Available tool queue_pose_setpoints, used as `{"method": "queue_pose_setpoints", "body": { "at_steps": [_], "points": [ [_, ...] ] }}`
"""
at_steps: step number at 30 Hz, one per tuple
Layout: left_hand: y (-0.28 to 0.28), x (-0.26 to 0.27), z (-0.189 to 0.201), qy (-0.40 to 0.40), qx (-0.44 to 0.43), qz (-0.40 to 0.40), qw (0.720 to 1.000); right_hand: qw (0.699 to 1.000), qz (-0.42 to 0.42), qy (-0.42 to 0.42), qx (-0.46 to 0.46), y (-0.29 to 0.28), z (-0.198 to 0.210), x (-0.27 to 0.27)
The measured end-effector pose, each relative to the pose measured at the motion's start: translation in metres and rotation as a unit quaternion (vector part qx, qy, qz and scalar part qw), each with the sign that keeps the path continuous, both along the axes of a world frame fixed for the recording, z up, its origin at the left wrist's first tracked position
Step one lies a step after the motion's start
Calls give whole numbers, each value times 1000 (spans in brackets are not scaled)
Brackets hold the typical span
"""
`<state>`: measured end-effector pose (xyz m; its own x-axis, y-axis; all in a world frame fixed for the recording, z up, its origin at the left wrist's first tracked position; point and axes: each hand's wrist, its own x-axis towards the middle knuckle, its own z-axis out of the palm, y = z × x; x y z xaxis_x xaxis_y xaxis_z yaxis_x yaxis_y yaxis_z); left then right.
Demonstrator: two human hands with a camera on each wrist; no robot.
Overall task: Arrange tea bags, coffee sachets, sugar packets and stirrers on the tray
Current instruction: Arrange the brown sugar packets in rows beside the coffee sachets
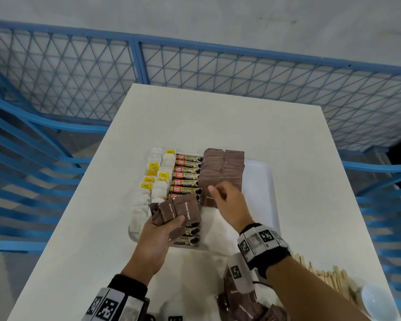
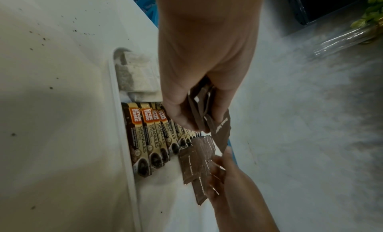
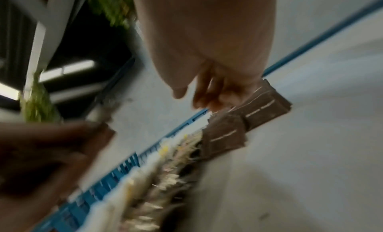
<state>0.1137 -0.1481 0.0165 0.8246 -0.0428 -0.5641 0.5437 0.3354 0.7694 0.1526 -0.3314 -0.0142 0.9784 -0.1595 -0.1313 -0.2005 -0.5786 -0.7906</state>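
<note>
L hand grips sugar packets; R wrist view blurred.

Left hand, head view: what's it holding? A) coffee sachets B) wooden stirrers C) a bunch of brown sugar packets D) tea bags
C: the left hand grips a fanned bunch of brown sugar packets printed "Brown Sugar", held over the coffee sachets already lined up on the tray.
</note>
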Motion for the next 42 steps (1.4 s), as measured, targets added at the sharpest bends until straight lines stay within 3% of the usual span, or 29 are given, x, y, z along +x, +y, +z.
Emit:
{"method": "queue_pose_setpoints", "body": {
  "at_steps": [4, 8, 16, 18, 21, 26, 32, 42],
  "points": [
    [-5, 2, 0, -5, 2, -15, 1000, 974, 61, 77, 203, 18, 19, -25],
    [-11, 2, 2, 1, -11, -26, 1000, 965, 65, 78, 243, 21, 9, -34],
    [-18, 5, 0, 33, -41, -11, 999, 940, -9, 78, 333, -8, 12, -31],
    [-17, 5, -2, 33, -39, -11, 999, 951, -44, 68, 297, -25, 11, -25],
    [-15, 5, -3, 36, -40, -14, 998, 982, -79, 61, 160, -54, 2, -15],
    [-14, 3, -6, 37, -34, -16, 999, 995, -58, 79, 10, -83, -13, -5],
    [-14, 4, -6, 34, -32, -27, 999, 996, -13, 71, -58, -79, -19, 8],
    [-14, 5, -7, 23, -30, -32, 999, 995, -12, 29, -92, -67, -26, 21]
  ]
}}
